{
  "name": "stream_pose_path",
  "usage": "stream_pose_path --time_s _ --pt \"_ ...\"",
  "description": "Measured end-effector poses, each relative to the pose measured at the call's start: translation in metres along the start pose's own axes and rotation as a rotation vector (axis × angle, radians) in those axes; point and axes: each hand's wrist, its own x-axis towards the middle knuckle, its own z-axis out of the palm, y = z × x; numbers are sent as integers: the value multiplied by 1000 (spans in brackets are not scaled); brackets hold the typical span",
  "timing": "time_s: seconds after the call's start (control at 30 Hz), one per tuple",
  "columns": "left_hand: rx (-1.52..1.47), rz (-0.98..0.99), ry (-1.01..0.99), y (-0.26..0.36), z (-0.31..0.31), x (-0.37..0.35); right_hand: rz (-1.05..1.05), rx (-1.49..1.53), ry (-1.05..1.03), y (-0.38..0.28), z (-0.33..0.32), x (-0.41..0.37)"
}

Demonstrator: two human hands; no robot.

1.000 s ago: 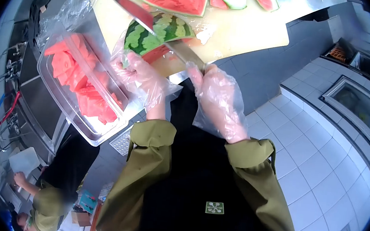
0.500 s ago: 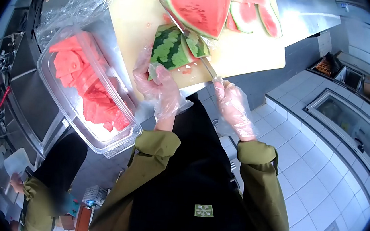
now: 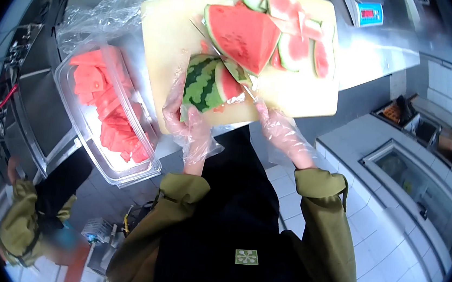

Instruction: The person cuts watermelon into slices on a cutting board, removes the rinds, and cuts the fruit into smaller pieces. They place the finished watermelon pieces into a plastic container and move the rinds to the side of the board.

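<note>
My left hand (image 3: 189,129), in a clear plastic glove, grips the near left side of a striped watermelon piece (image 3: 203,87). Its green rind faces up and some red flesh shows at its right end. My right hand (image 3: 285,135), gloved too, is closed around the handle of a knife (image 3: 236,71). The long blade points to the far left, lying between that piece and a bigger red watermelon wedge (image 3: 242,36). Both rest on a pale cutting board (image 3: 295,100). Rind slices (image 3: 293,50) lie at the board's far right.
On the left, a clear plastic container (image 3: 104,175) holds red watermelon pieces (image 3: 105,97). Crumpled plastic film (image 3: 105,15) lies behind it. A scale (image 3: 367,14) with a red display stands at the far right. Another person (image 3: 25,219) is at lower left.
The view has shifted, so the board sits lower and the scale shows. More red flesh is visible on the striped piece beside the blade. Both hands keep their grips. The other person has moved.
</note>
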Motion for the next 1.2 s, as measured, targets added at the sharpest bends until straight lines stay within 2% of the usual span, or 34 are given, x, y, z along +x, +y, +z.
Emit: stream_pose_path --time_s 0.1,0.2,0.27,0.3,0.4,0.43,0.5,0.6,0.63,0.7,0.73,0.8,0.87,0.9,1.0,1.03,1.1,1.2 --pt "-5 -58 2 10 -4 0 -363 -213 162 22 3 -1" --pt "155 -32 -7 38 -9 23 -306 -242 189 27 -9 -5" --pt "322 40 -188 76 -19 70 -91 -137 102 21 -19 -10" --pt "439 -4 -240 102 -13 91 -134 -118 194 34 -13 -13" --pt "451 -237 -396 130 37 146 -60 -46 -6 26 -53 -31" --pt "341 -330 -519 116 51 161 -93 -85 -21 35 -58 -38" --pt "604 -546 -728 106 82 190 -151 -170 -43 63 -70 -51" --pt "493 -496 -850 1 94 197 -184 21 21 121 -66 -59" --pt "324 -604 -830 11 98 197 -153 10 -33 105 -88 -55" --pt "-18 -815 -781 36 103 185 -124 232 112 91 -89 -32" --pt "-10 -850 -777 39 104 185 -109 343 185 81 -89 -18" --pt "13 -914 -769 36 104 188 -61 558 138 16 -123 9" --pt "-37 -975 -754 29 102 187 118 630 3 -12 -128 37" --pt "-60 -996 -731 21 99 185 54 684 64 -22 -125 43" --pt "-73 -1013 -708 5 95 185 -23 664 -14 -4 -95 84" --pt "-83 -1004 -705 7 94 182 -23 607 22 1 -89 92" --pt "-153 -1012 -655 19 93 176 3 471 64 -2 -90 96" --pt "-71 -1028 -643 11 91 177 54 391 54 -5 -90 87"
